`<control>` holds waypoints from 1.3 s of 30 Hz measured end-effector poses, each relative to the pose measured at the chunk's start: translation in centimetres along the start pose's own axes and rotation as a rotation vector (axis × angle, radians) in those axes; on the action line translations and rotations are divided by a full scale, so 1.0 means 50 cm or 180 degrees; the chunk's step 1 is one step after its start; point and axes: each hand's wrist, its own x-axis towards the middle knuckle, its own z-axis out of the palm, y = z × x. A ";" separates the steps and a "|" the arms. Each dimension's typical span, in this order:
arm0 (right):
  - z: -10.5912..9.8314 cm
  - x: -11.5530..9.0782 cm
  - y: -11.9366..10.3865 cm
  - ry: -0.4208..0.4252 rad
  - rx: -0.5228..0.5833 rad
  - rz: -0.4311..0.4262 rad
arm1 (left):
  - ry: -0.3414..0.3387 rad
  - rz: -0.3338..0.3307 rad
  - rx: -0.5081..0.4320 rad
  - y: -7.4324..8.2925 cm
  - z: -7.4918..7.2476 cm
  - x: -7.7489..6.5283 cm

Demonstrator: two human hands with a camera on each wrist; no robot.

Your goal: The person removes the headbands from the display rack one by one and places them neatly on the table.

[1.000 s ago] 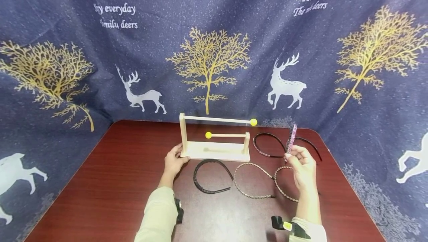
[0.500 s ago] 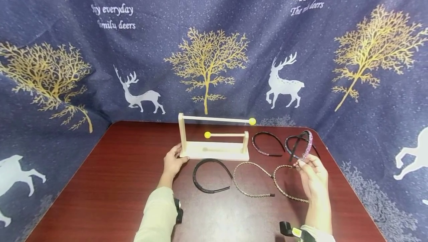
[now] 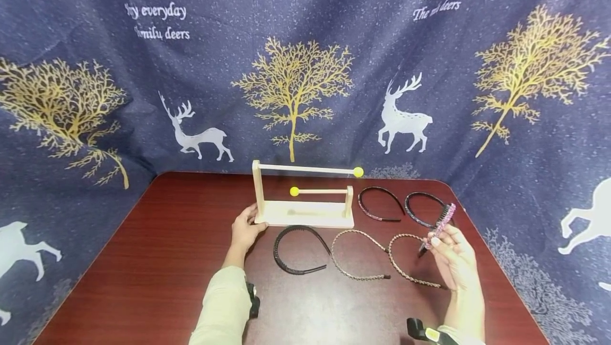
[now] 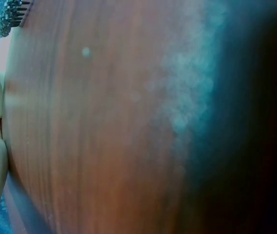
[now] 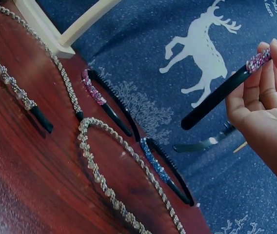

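Pinched between thumb and fingers of my right hand (image 3: 456,260) is a black headband (image 3: 445,220) with pink glitter trim and comb teeth, held up over the right side of the table. One bare black end (image 5: 209,102) points away from the fingers in the right wrist view. My left hand (image 3: 245,233) grips the left end of the wooden rack's base (image 3: 305,214), thumb at the front edge. That rack carries two horizontal rods, each tipped with a yellow ball (image 3: 358,172). Only part of the left hand shows at the left wrist view's edge.
On the red-brown table (image 3: 181,276) lie a black headband (image 3: 297,272), two beaded headbands (image 3: 355,277) (image 3: 410,280), a pink-trimmed one (image 3: 374,217) and a blue-trimmed one (image 3: 417,219). A blue curtain (image 3: 205,80) with deer and trees hangs behind.
My right hand has moved right and toward me with the pink headband, turning it from upright through a wide-open curve to a tilt. The left hand and rack stay put.
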 end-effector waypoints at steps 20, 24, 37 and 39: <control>-0.069 -0.038 -0.086 0.0114 -0.0785 0.0434 | 0.0034 0.0044 0.0000 0.003 0.001 0.000; -0.079 -0.049 -0.096 0.0610 -0.1694 0.0704 | 0.0012 0.0018 0.0040 0.004 0.001 -0.001; -0.090 -0.072 -0.122 0.1133 -0.2963 0.1526 | 0.0010 0.0058 0.0051 0.006 0.002 -0.003; -0.094 -0.073 -0.123 0.1076 -0.3267 0.1608 | 0.0015 0.0057 0.0045 0.006 0.002 -0.002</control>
